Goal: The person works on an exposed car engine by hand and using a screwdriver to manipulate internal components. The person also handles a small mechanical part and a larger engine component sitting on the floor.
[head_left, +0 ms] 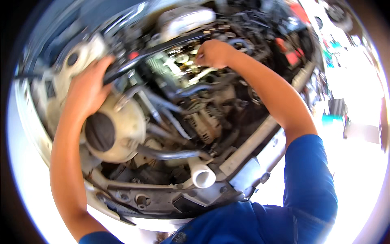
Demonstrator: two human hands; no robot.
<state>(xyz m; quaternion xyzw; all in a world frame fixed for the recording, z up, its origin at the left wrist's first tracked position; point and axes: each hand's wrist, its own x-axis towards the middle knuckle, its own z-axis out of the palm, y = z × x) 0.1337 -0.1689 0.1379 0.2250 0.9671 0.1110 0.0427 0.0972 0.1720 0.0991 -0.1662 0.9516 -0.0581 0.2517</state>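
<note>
On the left of an open engine bay, my left hand (86,87) is closed round the near end of a long black bar (156,51). The bar slants up to the right across the engine, and part of it has a metallic shine. Over the opened top of the engine (178,61), where bright metal parts show, my right hand (215,54) is curled closed. Its fingertips point down at the engine parts, and whatever they may hold is hidden. Motion blurs both hands slightly.
A cream round reservoir (136,126) sits below my left forearm. Hoses (170,154) and a white pipe end (203,177) lie near the front crossmember (162,193). Behind the engine is a silvery cover (187,18). Red parts (292,57) stand at the right.
</note>
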